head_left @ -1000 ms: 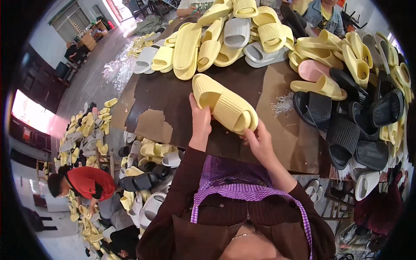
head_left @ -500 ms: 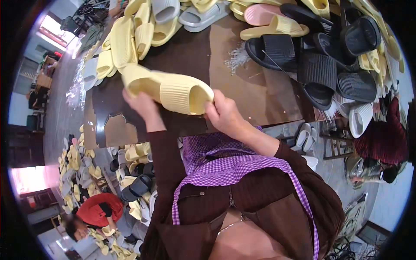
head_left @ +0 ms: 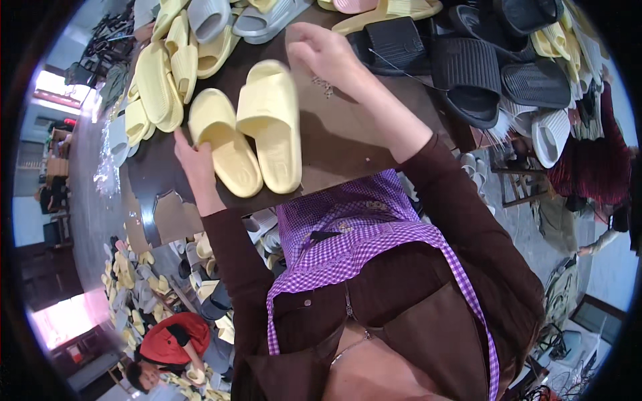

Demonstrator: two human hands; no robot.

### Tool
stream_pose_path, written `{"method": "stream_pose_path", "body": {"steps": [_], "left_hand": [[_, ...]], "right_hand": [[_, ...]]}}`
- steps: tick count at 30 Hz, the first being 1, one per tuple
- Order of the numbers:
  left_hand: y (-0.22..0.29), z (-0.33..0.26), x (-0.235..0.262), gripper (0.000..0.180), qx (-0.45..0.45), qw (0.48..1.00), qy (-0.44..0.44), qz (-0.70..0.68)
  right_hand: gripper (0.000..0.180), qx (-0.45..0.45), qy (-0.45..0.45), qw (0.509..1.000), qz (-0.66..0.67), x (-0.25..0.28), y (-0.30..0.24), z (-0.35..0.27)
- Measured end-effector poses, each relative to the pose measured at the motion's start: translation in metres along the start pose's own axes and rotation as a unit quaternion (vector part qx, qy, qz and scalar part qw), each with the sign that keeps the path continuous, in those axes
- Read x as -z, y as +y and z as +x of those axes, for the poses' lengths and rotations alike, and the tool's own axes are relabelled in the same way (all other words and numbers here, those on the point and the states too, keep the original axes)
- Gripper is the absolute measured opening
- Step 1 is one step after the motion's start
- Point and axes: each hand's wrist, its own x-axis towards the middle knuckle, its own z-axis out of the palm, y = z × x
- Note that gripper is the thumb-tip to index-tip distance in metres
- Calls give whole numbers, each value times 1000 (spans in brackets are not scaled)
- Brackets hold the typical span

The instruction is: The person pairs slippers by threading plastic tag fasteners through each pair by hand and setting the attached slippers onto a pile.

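Note:
Two pale yellow slide slippers lie side by side on the brown table. My left hand [head_left: 194, 159] grips the side of the left slipper [head_left: 234, 157], its thumb over the edge and the other fingers partly hidden. The right slipper [head_left: 277, 147] stands against it, its ribbed strap away from me. Past this pair, my right hand [head_left: 321, 57] is over the table near the black slippers, fingers curled in. Whatever it pinches, if anything, is hidden. Small thin strands [head_left: 323, 86] show under its wrist.
Yellow slippers [head_left: 158, 87] and grey slippers [head_left: 271, 23] are heaped along the table's far left. Black slippers [head_left: 466, 80] crowd the right, with a white slipper [head_left: 552, 137] beside them. A person in red [head_left: 175, 341] bends over slippers on the floor at lower left.
The yellow slippers, held up sideways in both hands before, now stand side by side on the table. My right hand has let go and moved up and away; my left hand stays at them.

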Motion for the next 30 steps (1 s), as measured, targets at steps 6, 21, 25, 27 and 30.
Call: {"method": "stream_pose_path", "body": {"steps": [6,21,25,27,30], "left_hand": [[20,-34,5,51,-136,976,62,160],[131,-122,-60,18,-35,941,-232,-245],[160,-131,-92,12,-117,943,-272,-150],[161,-131,-112,10,-204,939,-250,-117],[161,-132,-125,7,-248,934,-233,-110]], "right_hand": [[23,4,-86,991,-99,12,8,-58],[18,81,-73,974,-199,50,7,-107],[19,105,-35,981,-161,49,-2,-116],[20,99,-34,983,-148,53,-2,-120],[20,81,-24,984,-157,59,-2,-127]]}}
